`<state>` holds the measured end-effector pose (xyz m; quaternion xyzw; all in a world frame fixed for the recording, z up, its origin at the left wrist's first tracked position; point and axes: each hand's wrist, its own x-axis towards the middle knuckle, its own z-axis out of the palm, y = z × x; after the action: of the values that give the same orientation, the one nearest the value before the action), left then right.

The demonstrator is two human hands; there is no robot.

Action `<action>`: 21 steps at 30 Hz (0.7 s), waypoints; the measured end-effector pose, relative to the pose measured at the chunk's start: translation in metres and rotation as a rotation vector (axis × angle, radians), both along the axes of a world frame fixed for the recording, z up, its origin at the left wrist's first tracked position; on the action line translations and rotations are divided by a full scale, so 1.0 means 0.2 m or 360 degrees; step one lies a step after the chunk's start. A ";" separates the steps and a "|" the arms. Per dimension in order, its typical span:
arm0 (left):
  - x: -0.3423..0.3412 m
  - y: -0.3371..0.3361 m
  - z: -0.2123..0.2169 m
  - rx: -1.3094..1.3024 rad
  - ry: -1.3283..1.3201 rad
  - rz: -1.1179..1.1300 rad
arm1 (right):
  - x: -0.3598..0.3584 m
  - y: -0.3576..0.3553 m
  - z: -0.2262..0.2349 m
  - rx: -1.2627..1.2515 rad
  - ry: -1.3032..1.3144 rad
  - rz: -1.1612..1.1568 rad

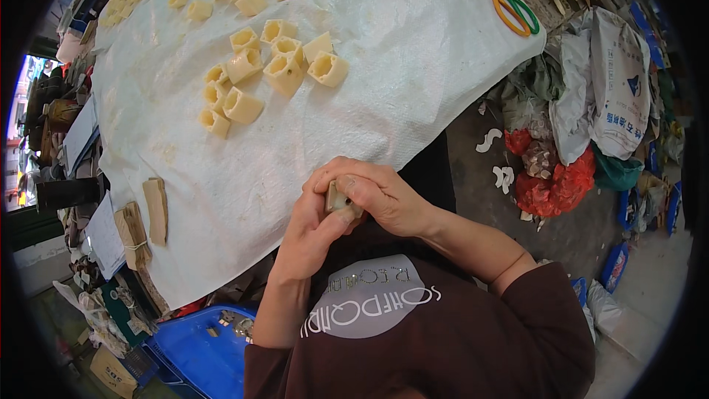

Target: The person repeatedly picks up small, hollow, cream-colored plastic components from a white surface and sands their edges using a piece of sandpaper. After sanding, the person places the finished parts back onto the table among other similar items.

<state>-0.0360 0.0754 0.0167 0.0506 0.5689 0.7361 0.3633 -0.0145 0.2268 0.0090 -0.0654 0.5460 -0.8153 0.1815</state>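
Both my hands are closed around a small beige, block-like piece (338, 199) close to my chest, by the near edge of the white woven sheet. My left hand (304, 225) wraps it from the left, its thumb pressed on the lower part. From the right, my right hand (384, 196) grips it, with the thumb on top. A dark spot shows on the piece's upward face; fingers cover most of the rest. Beyond the hands, several cream-coloured hollow pieces (285, 74) with open ends lie grouped on the sheet.
The white woven sheet (391, 37) drapes over the work surface. More cream pieces lie at the far left. Scissors (513, 11) with orange and green handles rest at the far right. Flat brown strips (155, 210) lie at left, a blue bin (199, 351) below, red plastic bags (565, 188) right.
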 end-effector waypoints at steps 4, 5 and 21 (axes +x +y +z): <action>0.04 0.04 -0.01 0.0478 -0.0092 0.0281 | -0.01 -0.01 0.00 -0.0451 -0.0199 -0.0013; 0.04 0.04 0.00 0.0419 -0.0033 0.0301 | -0.02 -0.01 -0.03 -0.0609 -0.0171 -0.0008; 0.09 -0.22 -0.02 -0.0003 0.0514 0.0346 | -0.04 -0.19 0.00 0.0145 0.0443 -0.0289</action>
<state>-0.0182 0.0305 0.0131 0.1061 0.6227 0.7527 0.1858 -0.0216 0.1884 0.0082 -0.1198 0.6059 -0.7858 0.0324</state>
